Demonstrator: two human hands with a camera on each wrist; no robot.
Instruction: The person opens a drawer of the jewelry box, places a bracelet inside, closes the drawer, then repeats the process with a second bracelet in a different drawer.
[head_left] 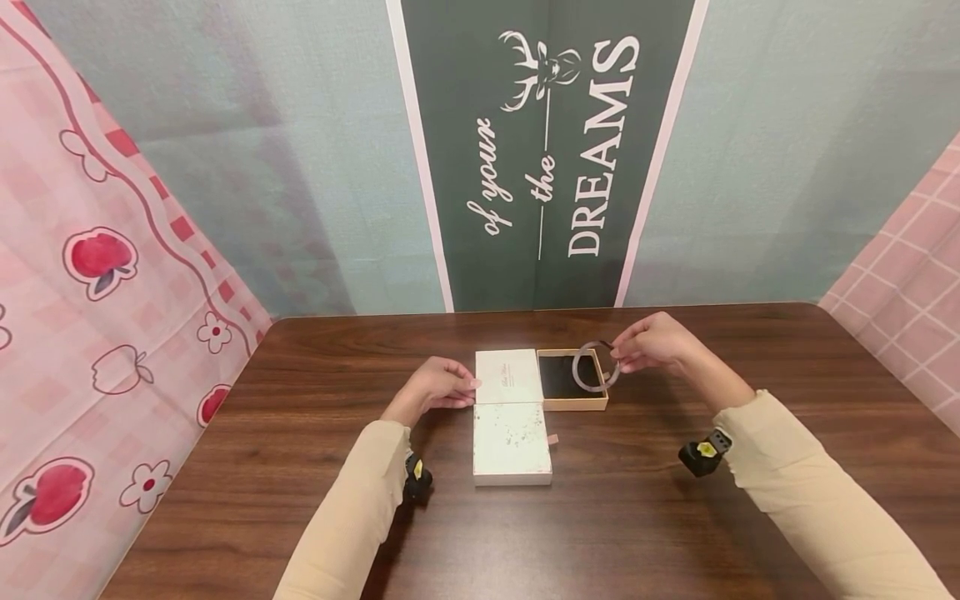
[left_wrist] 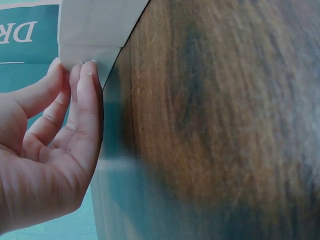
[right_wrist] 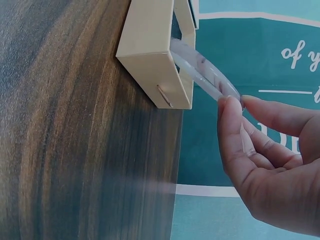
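A translucent bangle (head_left: 576, 372) with greyish-purple patches tilts over an open drawer (head_left: 573, 405) lined in black. My right hand (head_left: 651, 343) pinches its right rim between thumb and fingers; in the right wrist view the far end of the bangle (right_wrist: 202, 70) dips inside the drawer's walls (right_wrist: 145, 60). The drawer is pulled out to the right of a white box sleeve (head_left: 504, 375) with small red print. At the sleeve's left edge, my left hand (head_left: 442, 383) holds it, thumb on the upper edge and fingers against the side, as the left wrist view shows.
In front of the sleeve lies a white box (head_left: 510, 442) with a speckled lid and a small pink ribbon tab (head_left: 552, 439) on its right. Everything stands on a dark wooden table (head_left: 622, 517). A cloth backdrop (head_left: 337, 150) hangs behind the table's far edge.
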